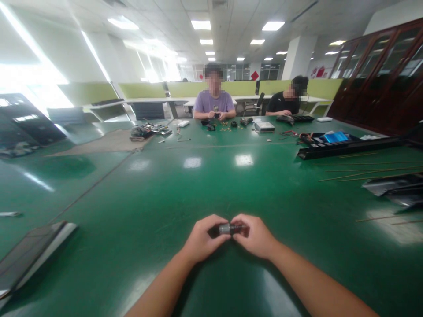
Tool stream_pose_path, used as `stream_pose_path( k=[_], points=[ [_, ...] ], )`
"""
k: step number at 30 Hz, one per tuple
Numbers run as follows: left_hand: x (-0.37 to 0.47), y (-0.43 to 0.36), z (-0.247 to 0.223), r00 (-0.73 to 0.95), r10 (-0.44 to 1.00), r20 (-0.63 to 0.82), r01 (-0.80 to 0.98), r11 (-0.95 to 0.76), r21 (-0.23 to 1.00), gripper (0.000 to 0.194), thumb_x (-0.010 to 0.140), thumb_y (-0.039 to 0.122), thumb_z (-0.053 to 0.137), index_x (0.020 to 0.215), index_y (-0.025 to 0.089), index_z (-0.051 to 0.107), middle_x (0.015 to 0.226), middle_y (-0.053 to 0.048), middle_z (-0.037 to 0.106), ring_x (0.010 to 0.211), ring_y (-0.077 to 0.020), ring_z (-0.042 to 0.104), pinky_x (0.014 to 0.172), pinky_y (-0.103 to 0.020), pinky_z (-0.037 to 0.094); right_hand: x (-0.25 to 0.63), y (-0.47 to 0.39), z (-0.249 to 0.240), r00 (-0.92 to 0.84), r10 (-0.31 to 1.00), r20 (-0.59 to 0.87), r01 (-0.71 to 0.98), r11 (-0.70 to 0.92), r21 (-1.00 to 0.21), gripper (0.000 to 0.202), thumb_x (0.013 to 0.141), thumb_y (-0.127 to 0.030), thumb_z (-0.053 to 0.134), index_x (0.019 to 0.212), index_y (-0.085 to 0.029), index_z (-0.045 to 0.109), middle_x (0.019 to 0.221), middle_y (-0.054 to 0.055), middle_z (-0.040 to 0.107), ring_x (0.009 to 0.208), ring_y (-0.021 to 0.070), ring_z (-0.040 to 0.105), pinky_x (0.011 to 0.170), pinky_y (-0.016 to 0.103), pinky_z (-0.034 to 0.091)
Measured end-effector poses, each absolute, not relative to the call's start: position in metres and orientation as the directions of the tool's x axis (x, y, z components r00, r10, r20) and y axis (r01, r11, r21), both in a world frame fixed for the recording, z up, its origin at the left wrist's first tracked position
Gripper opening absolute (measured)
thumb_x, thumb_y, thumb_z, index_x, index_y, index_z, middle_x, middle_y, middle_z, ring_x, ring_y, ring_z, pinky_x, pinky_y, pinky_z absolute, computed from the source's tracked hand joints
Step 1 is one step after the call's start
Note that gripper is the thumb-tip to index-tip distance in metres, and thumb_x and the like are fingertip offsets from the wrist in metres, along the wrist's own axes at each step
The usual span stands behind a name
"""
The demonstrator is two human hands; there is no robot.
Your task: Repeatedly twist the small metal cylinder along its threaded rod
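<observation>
A small grey-and-black cylindrical part (225, 229) lies sideways between my two hands, low over the green table (185, 193). My left hand (207, 237) curls its thumb and fingers around the grey end. Around the darker end, my right hand (254, 234) is closed in the same way. The fingertips of both hands almost meet at the middle of the part. Its outer ends are partly hidden by my fingers, and I cannot make out its exact kind.
Across the table one person (214, 103) handles a small object among scattered parts; another person (287, 99) works farther right. A long black tray (350, 147), thin rods (363, 169) and dark plastic pieces (396, 189) lie right. A flat panel (33, 255) sits front left.
</observation>
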State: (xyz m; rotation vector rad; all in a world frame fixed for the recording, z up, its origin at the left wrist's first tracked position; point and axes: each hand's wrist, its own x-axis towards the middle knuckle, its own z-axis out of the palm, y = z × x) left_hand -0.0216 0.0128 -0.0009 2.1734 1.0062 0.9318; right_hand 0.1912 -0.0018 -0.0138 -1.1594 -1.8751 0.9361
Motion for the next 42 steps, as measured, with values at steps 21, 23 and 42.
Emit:
stream_pose_path(
  k=[21,23,42],
  points=[
    [-0.0196,0.0111,-0.0004,0.481,0.797,0.364,0.418,-0.574,0.704,0.025,0.081,0.035,0.072,0.1,0.019,0.07,0.091,-0.007,0.071,0.082,-0.019,0.066,0.076,-0.031,0.051,0.1927,-0.0021,-0.012,-0.327,0.887,0.326,0.418,0.445,-0.792,0.016,0.075,-0.013,0.067,0.089,-0.019,0.072,0.083,0.003,0.071,0.075,0.0169,0.064,0.068,0.026,0.046],
    [-0.0194,0.011,-0.0014,0.474,0.801,0.365,0.429,-0.572,0.699,0.025,0.08,0.036,0.073,0.098,0.02,0.071,0.089,-0.007,0.072,0.08,-0.0188,0.066,0.074,-0.03,0.051,0.1927,-0.0016,-0.0133,-0.329,0.889,0.32,0.417,0.44,-0.795,0.015,0.075,-0.013,0.067,0.088,-0.019,0.072,0.083,0.003,0.072,0.075,0.0171,0.064,0.068,0.026,0.046],
    [-0.0179,0.0097,-0.0029,0.459,0.813,0.357,0.457,-0.561,0.691,0.025,0.077,0.035,0.077,0.098,0.022,0.071,0.088,-0.003,0.072,0.079,-0.0167,0.067,0.074,-0.028,0.05,0.1943,-0.0004,-0.0124,-0.335,0.891,0.305,0.43,0.433,-0.792,0.011,0.075,-0.013,0.067,0.082,-0.019,0.073,0.077,0.002,0.072,0.069,0.0158,0.063,0.064,0.024,0.045]
  ],
)
